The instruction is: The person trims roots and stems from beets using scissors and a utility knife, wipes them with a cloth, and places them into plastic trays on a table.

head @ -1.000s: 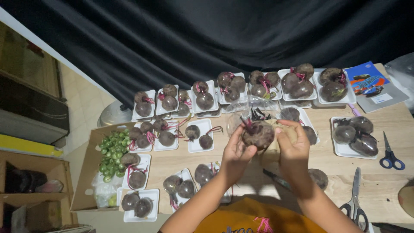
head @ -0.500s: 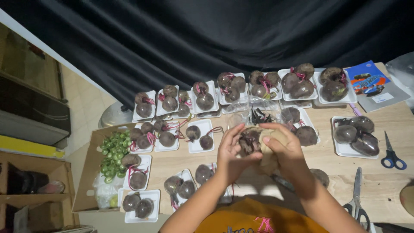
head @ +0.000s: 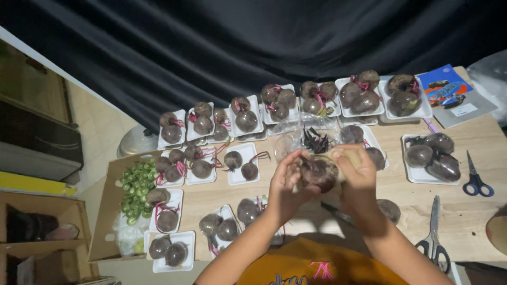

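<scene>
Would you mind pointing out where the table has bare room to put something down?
Bare wood lies between the right hand and the blue-handled scissors, below the tray of beets. The back row of trays and the left side by the green fruit are crowded.

Dull, rough-skinned beetroot [head: 318,172], partly under glossy clear plastic film. Below the grip, pale matt wood counter [head: 412,200]. Around it, smooth white foam trays [head: 243,154]. To the right, shiny metal scissors [head: 434,232] with dark plastic handles. Beyond, black cloth backdrop [head: 253,47], softly folded, slight sheen.
</scene>
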